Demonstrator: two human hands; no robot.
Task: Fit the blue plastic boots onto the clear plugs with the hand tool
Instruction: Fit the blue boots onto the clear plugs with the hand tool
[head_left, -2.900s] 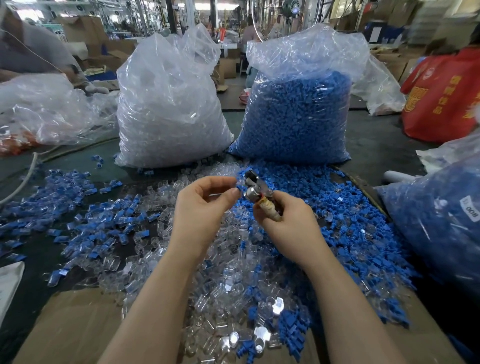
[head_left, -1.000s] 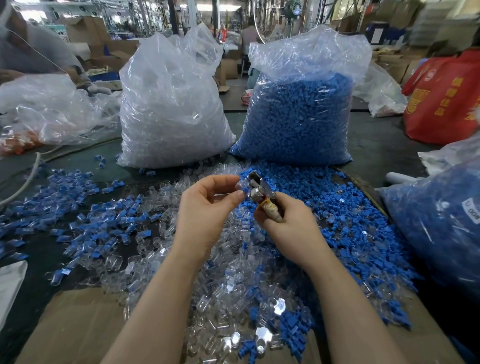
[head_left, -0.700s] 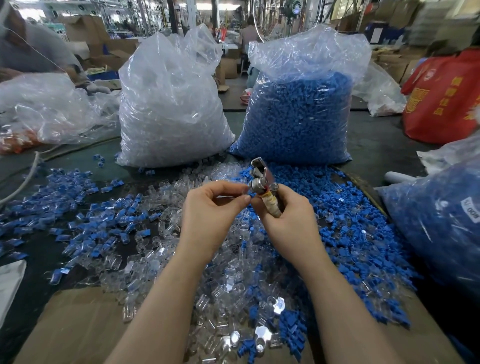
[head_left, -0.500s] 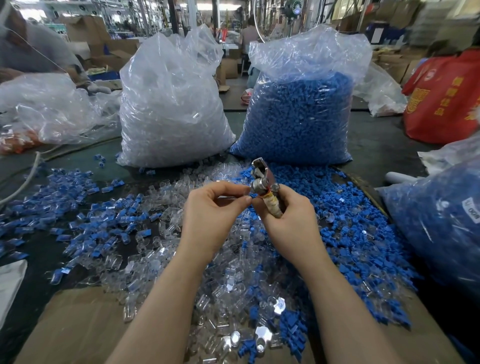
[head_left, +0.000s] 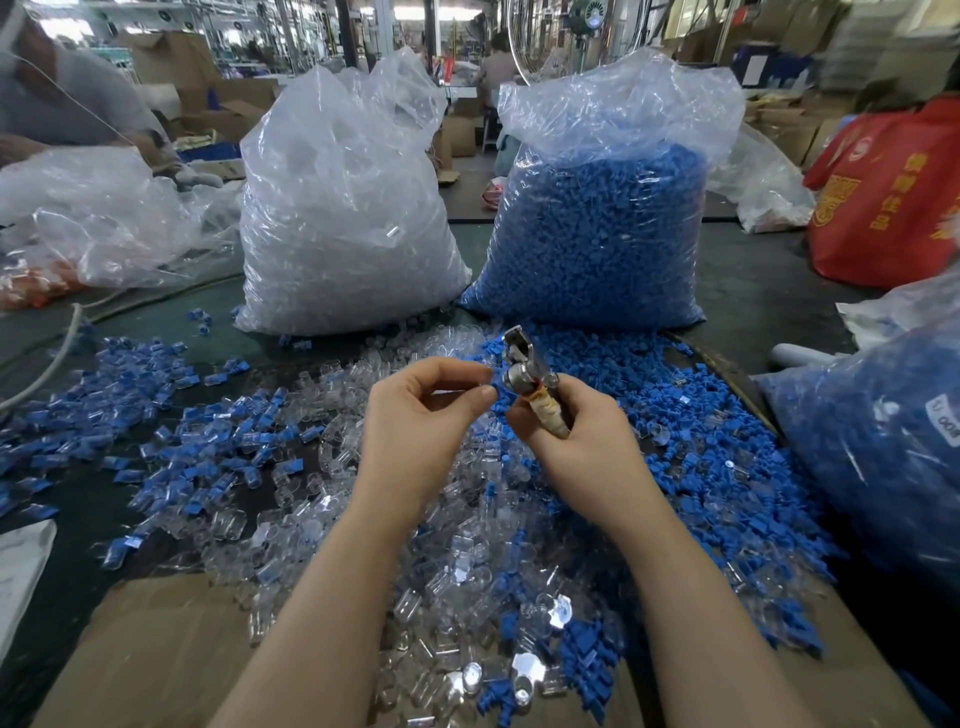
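Since a moment ago the left hand (head_left: 423, 415) has drawn slightly back from the hand tool (head_left: 530, 382), its fingertips pinched together; whether they hold a plug, I cannot tell. The right hand (head_left: 571, 431) grips the tool upright, so this fitting seems finished. Loose blue boots (head_left: 691, 415) and clear plugs (head_left: 337, 452) cover the table (head_left: 753, 291) before two full bags in a workshop.

two full bags (head_left: 353, 218) blocking ahead, loose parts (head_left: 218, 441) littering table, open air above

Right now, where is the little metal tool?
In the head view's middle, the right hand grips the hand tool, beside the left hand.
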